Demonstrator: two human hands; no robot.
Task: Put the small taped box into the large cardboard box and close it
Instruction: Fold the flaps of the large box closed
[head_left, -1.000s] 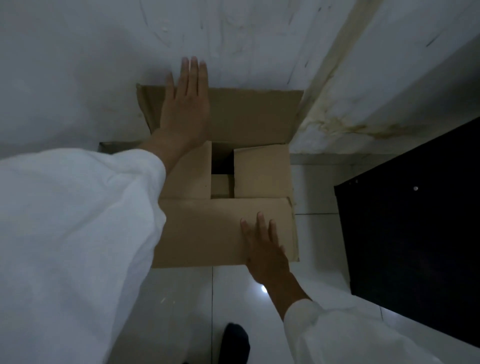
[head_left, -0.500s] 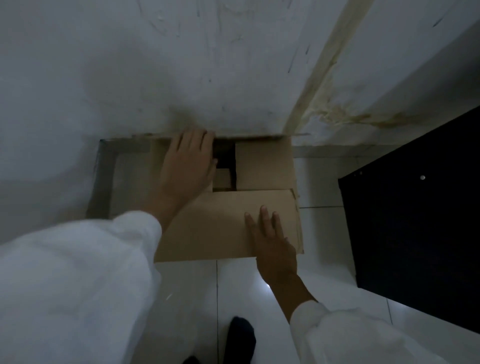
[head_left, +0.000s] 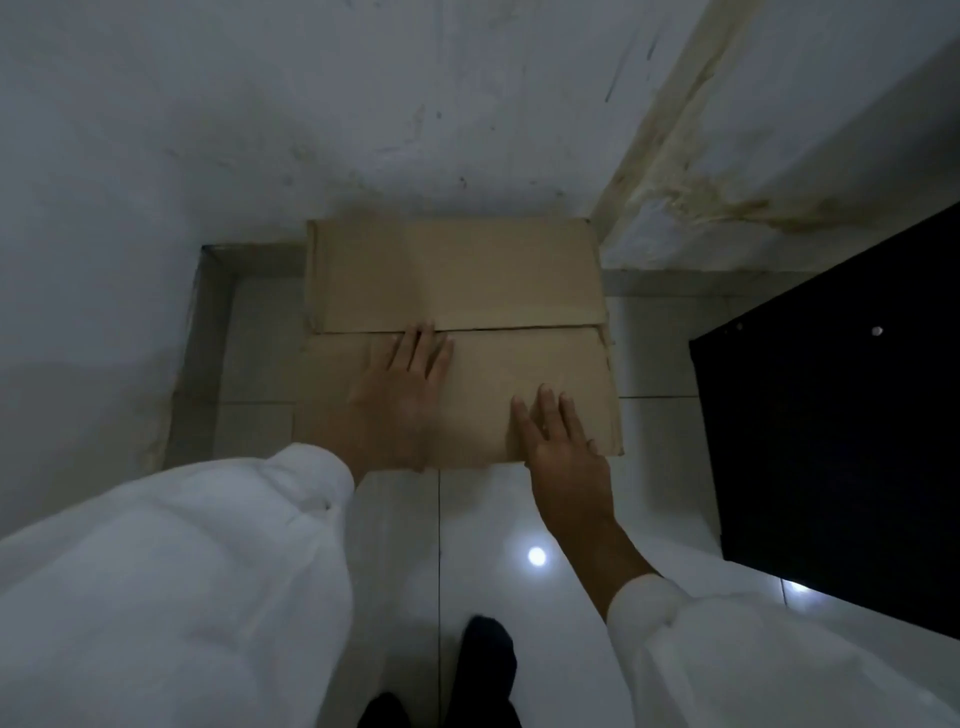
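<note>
The large cardboard box (head_left: 457, 275) stands on the white tiled floor against the wall, its two long top flaps folded flat and meeting along a seam across the middle. My left hand (head_left: 402, 395) lies flat on the near flap with its fingertips at the seam. My right hand (head_left: 558, 441) rests flat on the near right corner of the same flap. Both hands have their fingers spread and hold nothing. The small taped box is not visible; the flaps cover the inside.
A pale wall (head_left: 363, 104) rises right behind the box. A black panel (head_left: 831, 426) stands close on the right. A shallow tiled recess (head_left: 249, 353) lies to the left of the box. My dark foot (head_left: 485, 660) is on the floor below.
The far flap, upright against the wall a second ago, has been folded down over the opening by my left hand, which now lies on the near flap. The gap showing the inside is covered.
</note>
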